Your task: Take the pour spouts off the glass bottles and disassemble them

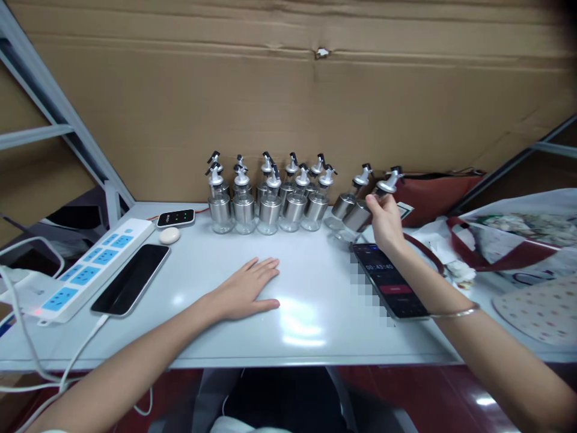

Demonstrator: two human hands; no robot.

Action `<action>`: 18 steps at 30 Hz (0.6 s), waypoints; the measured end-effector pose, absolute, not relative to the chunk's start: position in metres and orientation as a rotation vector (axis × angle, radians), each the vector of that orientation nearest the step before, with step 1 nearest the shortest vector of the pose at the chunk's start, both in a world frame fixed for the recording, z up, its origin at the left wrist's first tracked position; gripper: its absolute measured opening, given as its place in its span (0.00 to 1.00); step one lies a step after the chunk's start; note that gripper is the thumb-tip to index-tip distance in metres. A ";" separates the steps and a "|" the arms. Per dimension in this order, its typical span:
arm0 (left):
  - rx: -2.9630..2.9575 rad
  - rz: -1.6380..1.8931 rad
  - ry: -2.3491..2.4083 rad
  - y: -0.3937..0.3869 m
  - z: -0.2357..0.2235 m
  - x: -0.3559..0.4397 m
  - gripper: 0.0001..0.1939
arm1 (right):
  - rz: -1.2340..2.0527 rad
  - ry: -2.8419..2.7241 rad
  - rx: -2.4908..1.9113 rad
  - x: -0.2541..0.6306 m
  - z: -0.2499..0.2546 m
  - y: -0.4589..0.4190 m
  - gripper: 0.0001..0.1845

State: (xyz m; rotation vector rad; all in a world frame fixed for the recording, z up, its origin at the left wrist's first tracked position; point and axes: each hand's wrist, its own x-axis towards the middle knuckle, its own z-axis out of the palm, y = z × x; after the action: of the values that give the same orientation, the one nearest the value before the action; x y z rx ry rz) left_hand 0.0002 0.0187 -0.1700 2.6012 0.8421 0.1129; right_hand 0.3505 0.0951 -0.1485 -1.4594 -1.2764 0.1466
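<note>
My right hand [386,222] is closed around an oil dispenser bottle [359,215] with a steel sleeve, clear glass base and black-tipped pourer. The bottle leans with its top to the right; I cannot tell whether its base touches the table. Just behind it is another dispenser bottle [345,204]. To the left, several matching bottles [269,209] stand upright in two rows near the cardboard wall. My left hand [250,288] lies flat on the white table [288,337], fingers stretched out, with nothing in it.
A phone with a running timer [391,282] lies under my right forearm. On the left are a power strip [92,270], a dark phone [131,279] on a cable, a small display device [175,218] and a round white case [169,235]. Bags [433,198] crowd the right.
</note>
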 end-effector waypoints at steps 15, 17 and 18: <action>2.595 0.107 0.827 0.021 -0.173 0.001 0.34 | 0.179 -1.335 -1.538 0.330 -0.153 0.128 0.17; 2.594 0.108 0.830 0.020 -0.172 0.001 0.34 | 0.186 -1.335 -1.515 0.328 -0.154 0.130 0.18; 2.594 0.104 0.832 0.020 -0.172 0.001 0.34 | 0.191 -1.338 -1.495 0.328 -0.155 0.131 0.20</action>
State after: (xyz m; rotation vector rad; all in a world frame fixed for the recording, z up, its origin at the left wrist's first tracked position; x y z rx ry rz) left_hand 0.0009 0.0200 -0.1716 2.5944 0.8321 0.1039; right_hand 0.3279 0.1312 -0.1548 -1.4951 -1.3378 0.1906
